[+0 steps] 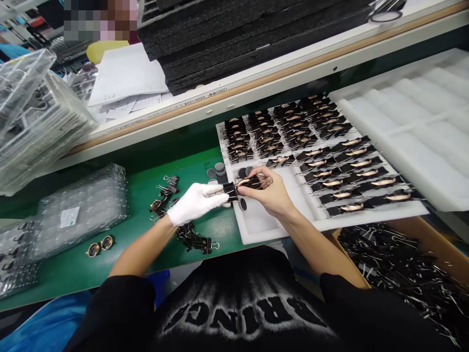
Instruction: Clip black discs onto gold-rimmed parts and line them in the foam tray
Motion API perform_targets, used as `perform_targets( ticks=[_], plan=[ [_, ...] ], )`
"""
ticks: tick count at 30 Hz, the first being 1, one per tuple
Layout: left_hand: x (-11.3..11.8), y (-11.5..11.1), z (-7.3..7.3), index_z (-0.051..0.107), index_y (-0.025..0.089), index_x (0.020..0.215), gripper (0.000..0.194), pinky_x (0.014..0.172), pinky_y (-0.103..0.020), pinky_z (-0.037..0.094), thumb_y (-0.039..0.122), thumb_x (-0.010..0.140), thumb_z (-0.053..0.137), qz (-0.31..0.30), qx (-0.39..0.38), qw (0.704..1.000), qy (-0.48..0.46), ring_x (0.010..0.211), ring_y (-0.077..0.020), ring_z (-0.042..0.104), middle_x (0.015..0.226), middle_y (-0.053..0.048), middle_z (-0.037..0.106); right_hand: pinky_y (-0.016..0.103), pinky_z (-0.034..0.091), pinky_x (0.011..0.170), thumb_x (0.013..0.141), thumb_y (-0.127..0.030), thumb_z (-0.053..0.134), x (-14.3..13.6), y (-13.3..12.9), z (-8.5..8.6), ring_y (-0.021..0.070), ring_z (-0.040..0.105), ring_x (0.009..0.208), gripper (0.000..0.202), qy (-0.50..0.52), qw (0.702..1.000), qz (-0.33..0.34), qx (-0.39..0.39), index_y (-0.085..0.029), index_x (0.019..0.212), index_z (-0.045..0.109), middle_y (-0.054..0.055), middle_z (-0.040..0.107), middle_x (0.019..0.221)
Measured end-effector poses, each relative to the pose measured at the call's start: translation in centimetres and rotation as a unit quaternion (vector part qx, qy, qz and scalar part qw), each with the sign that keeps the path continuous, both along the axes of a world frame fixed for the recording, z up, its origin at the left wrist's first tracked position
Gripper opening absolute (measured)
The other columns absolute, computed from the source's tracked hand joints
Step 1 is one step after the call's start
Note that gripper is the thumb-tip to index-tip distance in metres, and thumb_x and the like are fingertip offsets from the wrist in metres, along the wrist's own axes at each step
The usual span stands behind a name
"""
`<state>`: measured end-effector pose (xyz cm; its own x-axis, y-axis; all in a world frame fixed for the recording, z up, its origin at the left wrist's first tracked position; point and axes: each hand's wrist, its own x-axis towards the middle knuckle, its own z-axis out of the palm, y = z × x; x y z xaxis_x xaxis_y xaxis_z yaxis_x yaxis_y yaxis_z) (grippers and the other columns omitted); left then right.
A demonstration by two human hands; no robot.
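My left hand (192,203), in a white glove, is closed on a black binder clip (230,192) over the near left part of a white foam tray (258,234). My bare right hand (273,193) pinches a small glasses frame (245,183) with black clip parts on it. The two hands nearly meet, and the clip in the left touches or almost touches the frame. Dark round discs (220,168) lie beside the tray, and another dark disc (243,204) is inside it. Loose binder clips (194,239) lie on the green table below my left hand.
Rows of clipped frames (293,122) fill much of the tray. A box of binder clips (395,264) stands at the lower right. Clear plastic trays (84,210) and round glasses (99,246) are at left. Black foam sheets (249,39) lie on the shelf above.
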<state>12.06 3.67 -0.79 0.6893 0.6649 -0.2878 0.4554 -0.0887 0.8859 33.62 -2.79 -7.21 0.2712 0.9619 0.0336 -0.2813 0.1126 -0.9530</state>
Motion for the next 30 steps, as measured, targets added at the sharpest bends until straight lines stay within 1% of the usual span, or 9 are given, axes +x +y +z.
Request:
perform_targets(
  ticks=[4,7,14,20,24,27,30],
  plan=[
    [0.3,-0.1,-0.3,0.080,0.017,0.112,0.041,0.090,-0.034,0.064,0.051,0.090,0.073,0.015,-0.010,1.000,-0.014,0.099,-0.0253,0.079,0.106,-0.008,0.082,0.031,0.051,0.059,0.054,-0.044,0.100,-0.2,-0.1,0.2,0.0182,0.066,0.066,0.054,-0.021,1.000,-0.002,0.001,-0.023,0.085,0.060,0.000,0.073,0.076],
    [0.3,-0.1,-0.7,0.079,0.018,0.115,0.043,0.092,-0.035,0.064,0.051,0.089,0.075,0.028,-0.019,0.999,-0.020,0.099,-0.0255,0.079,0.110,-0.009,0.081,0.032,0.052,0.060,0.056,-0.044,0.099,-0.3,-0.2,0.0,0.0186,0.066,0.068,0.052,-0.036,0.999,-0.002,0.002,-0.024,0.086,0.061,0.000,0.072,0.077],
    [0.2,0.4,-1.0,0.078,0.017,0.122,0.047,0.092,-0.037,0.064,0.050,0.088,0.076,0.029,-0.045,0.998,-0.016,0.098,-0.0262,0.079,0.105,-0.009,0.082,0.033,0.054,0.064,0.059,-0.040,0.098,-0.5,0.0,-0.6,0.0196,0.068,0.071,0.047,-0.016,1.000,0.016,-0.015,-0.024,0.087,0.064,0.000,0.073,0.079],
    [0.5,0.9,-0.8,0.080,0.017,0.115,0.042,0.093,-0.037,0.063,0.050,0.089,0.075,0.029,-0.047,0.998,-0.012,0.098,-0.0259,0.079,0.099,-0.008,0.082,0.033,0.054,0.065,0.060,-0.043,0.098,-0.6,0.2,-0.4,0.0193,0.068,0.072,0.049,-0.002,1.000,0.023,-0.019,-0.024,0.088,0.063,0.000,0.074,0.082],
    [0.6,1.1,-0.8,0.080,0.016,0.111,0.043,0.088,-0.037,0.064,0.052,0.087,0.075,0.022,-0.029,0.999,-0.007,0.095,-0.0268,0.079,0.096,-0.009,0.082,0.033,0.054,0.065,0.065,-0.046,0.095,-0.7,0.2,-0.4,0.0192,0.067,0.072,0.045,-0.042,0.999,0.002,-0.011,-0.024,0.089,0.063,0.000,0.070,0.080],
    [0.7,1.2,-0.9,0.080,0.016,0.111,0.044,0.081,-0.035,0.064,0.053,0.087,0.075,0.015,-0.016,1.000,-0.004,0.091,-0.0263,0.079,0.096,-0.008,0.082,0.034,0.055,0.068,0.069,-0.043,0.092,-0.8,0.1,-0.5,0.0202,0.068,0.077,0.041,-0.067,0.998,-0.014,-0.005,-0.023,0.090,0.064,0.000,0.071,0.083],
    [0.9,1.4,-0.6,0.080,0.016,0.106,0.041,0.077,-0.032,0.063,0.053,0.088,0.074,-0.004,-0.003,1.000,0.006,0.088,-0.0246,0.078,0.094,-0.008,0.082,0.035,0.056,0.071,0.069,-0.039,0.091,-0.8,0.0,-0.6,0.0214,0.070,0.079,0.038,-0.076,0.997,-0.016,-0.005,-0.023,0.091,0.064,0.001,0.072,0.085]
  ],
)
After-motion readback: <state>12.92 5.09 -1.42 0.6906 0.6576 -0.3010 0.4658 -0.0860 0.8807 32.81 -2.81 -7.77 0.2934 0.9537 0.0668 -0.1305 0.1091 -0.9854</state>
